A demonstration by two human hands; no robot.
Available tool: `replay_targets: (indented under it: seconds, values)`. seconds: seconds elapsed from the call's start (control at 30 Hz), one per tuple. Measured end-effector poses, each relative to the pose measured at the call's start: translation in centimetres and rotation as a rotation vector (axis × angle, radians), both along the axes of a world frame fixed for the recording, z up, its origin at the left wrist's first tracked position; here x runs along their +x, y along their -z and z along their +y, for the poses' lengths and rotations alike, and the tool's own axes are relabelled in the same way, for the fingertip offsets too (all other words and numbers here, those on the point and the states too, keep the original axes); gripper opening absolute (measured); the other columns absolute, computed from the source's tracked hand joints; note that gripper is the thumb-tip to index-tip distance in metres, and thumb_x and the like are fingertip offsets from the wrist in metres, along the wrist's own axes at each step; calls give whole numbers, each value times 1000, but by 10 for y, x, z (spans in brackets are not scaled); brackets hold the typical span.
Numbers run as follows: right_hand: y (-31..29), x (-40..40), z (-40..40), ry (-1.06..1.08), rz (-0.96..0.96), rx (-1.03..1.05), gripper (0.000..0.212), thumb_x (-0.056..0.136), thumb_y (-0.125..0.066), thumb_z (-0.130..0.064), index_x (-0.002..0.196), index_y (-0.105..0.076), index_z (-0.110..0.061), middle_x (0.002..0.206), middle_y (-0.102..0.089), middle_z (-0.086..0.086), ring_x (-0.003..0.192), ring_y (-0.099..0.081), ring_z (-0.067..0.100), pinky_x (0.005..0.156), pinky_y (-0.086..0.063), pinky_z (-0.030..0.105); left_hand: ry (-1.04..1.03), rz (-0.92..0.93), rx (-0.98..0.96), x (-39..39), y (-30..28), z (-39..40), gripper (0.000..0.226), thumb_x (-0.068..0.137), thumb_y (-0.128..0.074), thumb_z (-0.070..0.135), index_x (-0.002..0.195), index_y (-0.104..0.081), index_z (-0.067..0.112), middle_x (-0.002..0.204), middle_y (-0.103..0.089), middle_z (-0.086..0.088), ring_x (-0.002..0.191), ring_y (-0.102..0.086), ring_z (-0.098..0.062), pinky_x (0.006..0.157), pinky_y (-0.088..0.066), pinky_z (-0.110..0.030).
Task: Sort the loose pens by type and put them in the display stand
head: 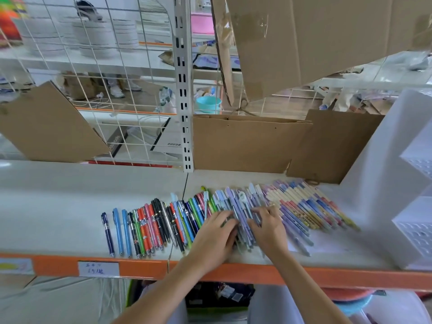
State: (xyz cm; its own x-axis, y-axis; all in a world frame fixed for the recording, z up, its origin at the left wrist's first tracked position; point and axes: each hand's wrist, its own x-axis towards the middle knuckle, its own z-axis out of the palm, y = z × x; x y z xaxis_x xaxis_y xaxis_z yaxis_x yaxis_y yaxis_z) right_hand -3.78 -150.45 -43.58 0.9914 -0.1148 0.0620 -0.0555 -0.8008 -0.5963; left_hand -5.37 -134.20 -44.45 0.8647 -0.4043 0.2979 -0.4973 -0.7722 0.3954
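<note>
A long row of loose pens lies across the white shelf [70, 206]. Dark, blue, red and green pens [149, 228] lie at the left, pale purple and blue pens [236, 202] in the middle, cream and pink patterned pens [308, 206] at the right. My left hand [217, 232] and my right hand [268, 225] lie side by side on the purple pens, fingers bent over them and closing on a bunch between the hands. The white display stand [378, 206] rises at the right end of the shelf, its perforated compartments facing right.
Cardboard sheets [245, 143] lean against the wire grid [131, 90] behind the pens, and a large cardboard flap [315, 38] hangs overhead. The shelf has an orange front edge [140, 265] with a handwritten label [98, 268]. Boxes sit below.
</note>
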Motion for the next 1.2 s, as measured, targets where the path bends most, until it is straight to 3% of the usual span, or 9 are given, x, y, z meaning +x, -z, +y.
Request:
replay_targets:
  seconds: [0.23, 0.43, 0.6, 0.67, 0.8, 0.87, 0.97, 1.13, 1.2]
  values:
    - [6, -4, 0, 7, -75, 42, 32, 94, -56, -25, 124, -56, -13, 118, -45, -2, 79, -52, 9, 63, -34, 13, -12, 15, 44, -1, 2, 0, 37, 96, -47, 23, 132, -51, 17, 144, -40, 1, 134, -36, -16, 113, -31, -37]
    - [9, -9, 0, -6, -119, 80, 30, 94, -57, -23, 121, -58, -10, 106, -40, -8, 77, -49, 8, 69, -39, 16, -40, -6, 65, -3, -2, 0, 37, 93, -52, 18, 130, -53, 16, 144, -40, -1, 133, -37, -20, 112, -30, -37]
    - [10, -10, 1, -8, -146, 66, 29, 94, -57, -22, 118, -59, -8, 104, -41, -7, 73, -48, 7, 63, -35, 12, -58, -3, 63, -4, -1, 2, 40, 92, -52, 15, 131, -52, 16, 145, -38, -2, 135, -35, -21, 113, -30, -37]
    - [10, -10, 1, -14, -158, 60, 28, 94, -57, -22, 118, -59, -8, 104, -41, -6, 72, -47, 7, 60, -36, 10, -38, -15, 50, -3, -1, 2, 42, 92, -50, 14, 134, -50, 17, 148, -34, -1, 138, -29, -20, 114, -29, -40]
    - [11, -12, 1, -15, -176, 65, 27, 94, -56, -20, 117, -60, -7, 109, -48, -1, 80, -49, 11, 67, -37, 14, 89, 7, 147, -2, -3, -1, 48, 98, -26, 32, 146, -30, 28, 158, -6, 11, 145, -1, -10, 117, -1, -32]
    - [10, -12, 1, -29, -181, 70, 25, 96, -51, -19, 116, -61, -5, 114, -51, 4, 86, -49, 10, 71, -35, 12, 96, 12, 162, -1, -3, -2, 57, 95, -9, 45, 147, -26, 29, 157, -10, 13, 145, -2, -8, 114, 5, -26]
    - [1, -8, -1, -6, -149, 80, 28, 100, -40, -16, 114, -61, -3, 118, -50, 5, 85, -48, 11, 66, -36, 7, 66, 12, 148, 0, 3, -2, 59, 95, -7, 47, 146, -29, 28, 155, -19, 13, 144, -7, -6, 111, 9, -20]
    - [-10, 3, -13, 89, 29, -242, 29, 98, -42, -25, 118, -54, -7, 121, -49, 7, 101, -53, 22, 69, -41, 28, 76, 4, 114, 1, 6, -1, 60, 94, -7, 46, 144, -34, 26, 154, -23, 12, 144, -11, -8, 112, 5, -20]
    - [-14, 9, -13, 99, 88, -248, 28, 97, -45, -27, 114, -57, -8, 118, -53, 7, 98, -55, 23, 67, -40, 30, 76, -5, 110, 1, 6, -1, 58, 96, -9, 44, 144, -34, 26, 154, -24, 12, 144, -11, -7, 112, 6, -19]
